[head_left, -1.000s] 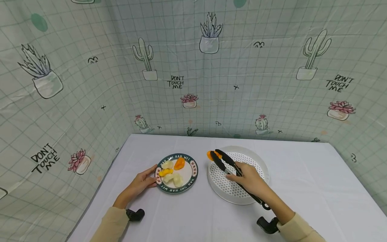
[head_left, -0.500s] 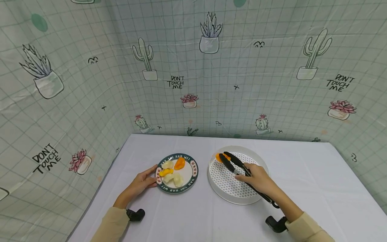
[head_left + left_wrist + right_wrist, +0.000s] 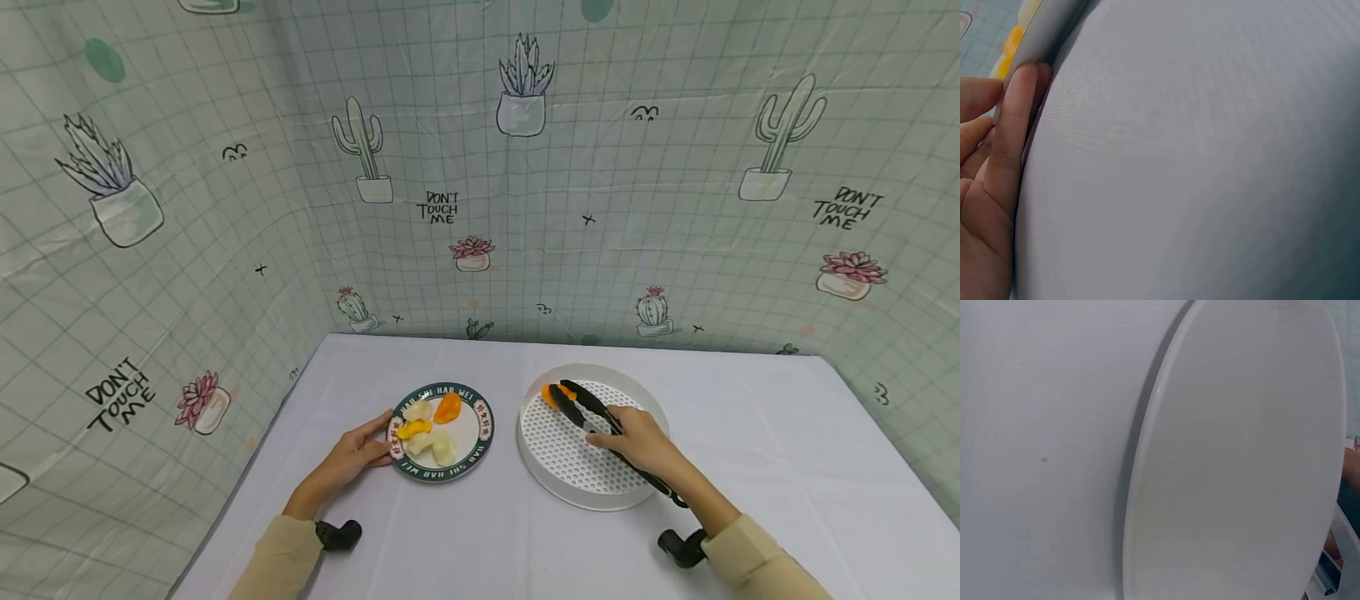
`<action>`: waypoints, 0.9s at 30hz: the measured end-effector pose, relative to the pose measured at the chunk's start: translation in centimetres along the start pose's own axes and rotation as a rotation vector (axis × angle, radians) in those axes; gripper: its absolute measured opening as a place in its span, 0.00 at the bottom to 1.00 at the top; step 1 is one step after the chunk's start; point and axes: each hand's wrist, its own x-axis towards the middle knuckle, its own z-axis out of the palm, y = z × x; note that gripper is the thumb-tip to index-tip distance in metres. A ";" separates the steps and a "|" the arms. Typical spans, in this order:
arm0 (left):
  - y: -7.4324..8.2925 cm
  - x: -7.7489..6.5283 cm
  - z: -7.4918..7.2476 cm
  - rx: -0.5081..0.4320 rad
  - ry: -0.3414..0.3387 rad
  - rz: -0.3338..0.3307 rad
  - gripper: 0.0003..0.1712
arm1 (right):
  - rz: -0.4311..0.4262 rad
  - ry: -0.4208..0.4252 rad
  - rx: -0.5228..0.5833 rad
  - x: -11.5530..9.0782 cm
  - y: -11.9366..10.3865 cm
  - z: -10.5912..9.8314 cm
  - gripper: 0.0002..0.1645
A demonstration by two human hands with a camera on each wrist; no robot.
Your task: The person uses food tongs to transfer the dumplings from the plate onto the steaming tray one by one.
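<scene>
My left hand (image 3: 352, 452) pinches the near-left rim of a round plate (image 3: 480, 454) with a green lettered border. In the left wrist view its fingers (image 3: 1007, 137) meet the plate's edge. On the plate lie several soft-looking, dumpling-like pieces: an orange one (image 3: 447, 407), a yellow one (image 3: 414, 429) and pale ones (image 3: 442, 450). My right hand (image 3: 637, 437) grips black kitchen tongs (image 3: 573, 408) over a white perforated round tray (image 3: 555, 454). An orange piece (image 3: 548, 394) is at the tongs' tips, inside the tray's far-left part; whether it touches the bottom I cannot tell.
A white cloth covers the table (image 3: 465, 533). Behind and to the left hangs a grid-patterned curtain (image 3: 525, 233) with printed cacti. The tray's smooth side wall (image 3: 1235, 456) fills much of the right wrist view.
From over the tray's left rim, the right hand has moved the tongs and orange piece right, then slightly down, into the tray. The left hand and plate have stayed in place.
</scene>
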 end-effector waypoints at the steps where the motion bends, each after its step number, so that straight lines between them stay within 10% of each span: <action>1: 0.0 0.0 0.0 -0.003 0.001 -0.001 0.37 | 0.000 0.002 -0.003 0.1 0.1 0.0 0.42; 27: 0.2 0.0 0.2 -0.023 0.013 0.002 0.36 | 0.027 -0.024 -0.053 0.7 0.6 -0.4 0.46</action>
